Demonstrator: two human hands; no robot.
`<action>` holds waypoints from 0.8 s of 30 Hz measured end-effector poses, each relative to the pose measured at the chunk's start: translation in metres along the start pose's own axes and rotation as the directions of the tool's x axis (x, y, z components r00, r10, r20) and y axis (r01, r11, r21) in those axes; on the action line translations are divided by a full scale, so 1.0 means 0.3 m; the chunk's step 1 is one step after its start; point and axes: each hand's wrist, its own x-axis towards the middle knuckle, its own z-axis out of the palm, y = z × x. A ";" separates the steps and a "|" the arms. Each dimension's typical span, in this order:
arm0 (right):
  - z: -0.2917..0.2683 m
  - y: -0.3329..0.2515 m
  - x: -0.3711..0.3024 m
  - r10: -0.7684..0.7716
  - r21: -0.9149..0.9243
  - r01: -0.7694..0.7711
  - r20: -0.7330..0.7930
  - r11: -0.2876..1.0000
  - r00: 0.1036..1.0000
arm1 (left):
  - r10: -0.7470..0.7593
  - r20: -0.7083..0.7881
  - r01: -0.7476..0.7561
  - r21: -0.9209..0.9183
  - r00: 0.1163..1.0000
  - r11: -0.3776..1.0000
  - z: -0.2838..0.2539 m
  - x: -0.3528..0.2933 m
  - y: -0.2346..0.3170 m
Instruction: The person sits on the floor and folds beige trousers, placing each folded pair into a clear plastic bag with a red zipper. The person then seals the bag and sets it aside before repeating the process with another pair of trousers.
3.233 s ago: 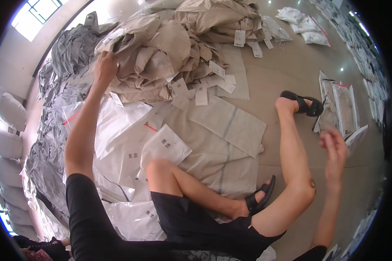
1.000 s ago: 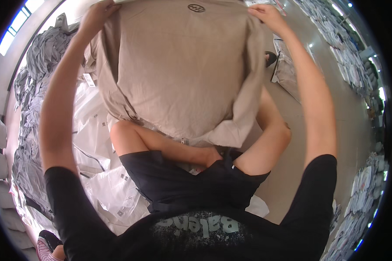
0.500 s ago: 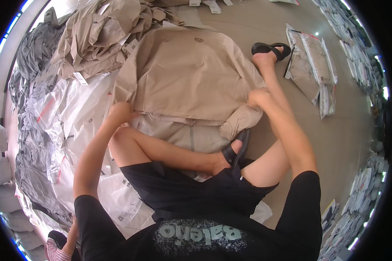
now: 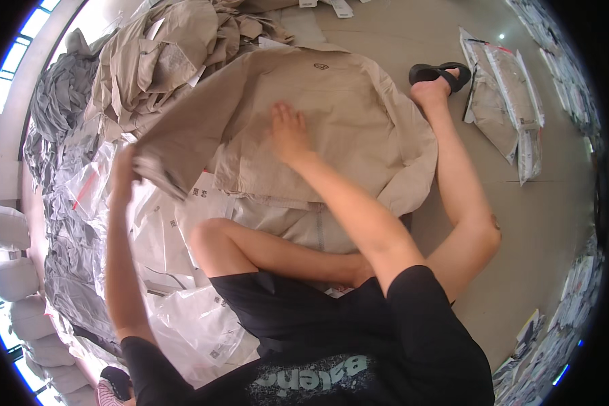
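A khaki jacket (image 4: 358, 122) lies spread on the floor before my crossed legs, with a small dark emblem near its far edge. My left hand (image 4: 123, 174) is closed on the jacket's left sleeve (image 4: 189, 135), which is lifted and stretched out to the left; motion blurs it somewhat. My right hand (image 4: 291, 134) lies open, fingers spread, on the middle of the jacket. The jacket's right sleeve (image 4: 413, 162) runs along that side toward my right leg. Beneath the near hem shows more pale khaki cloth (image 4: 284, 220).
Heaped khaki garments (image 4: 162, 61) with white tags lie at the far left, beside grey garments (image 4: 68, 88). Clear plastic bags (image 4: 203, 325) cover the floor to my left. Bagged khaki garments (image 4: 501, 95) lie at right. Stacked packages line the right edge. Another person (image 4: 115, 389) shows at lower left.
My left hand has pulled the left sleeve up and outward to the left. My right hand has let go of the right side and moved to the jacket's middle.
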 end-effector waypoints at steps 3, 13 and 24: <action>0.106 -0.194 -0.092 -0.075 0.027 0.072 0.128 0.997 0.989 | 0.009 0.000 -0.009 -0.132 1.000 0.991 -0.369 -0.022 0.172; 0.069 -0.004 -0.100 0.195 0.903 -0.273 0.217 0.332 0.957 | 0.420 0.424 -0.121 -0.573 0.802 0.811 0.505 -0.046 0.863; -0.471 0.200 -0.489 0.632 0.837 0.117 0.303 -0.534 0.713 | 0.468 0.690 -0.823 0.361 0.552 0.439 0.766 -0.412 0.291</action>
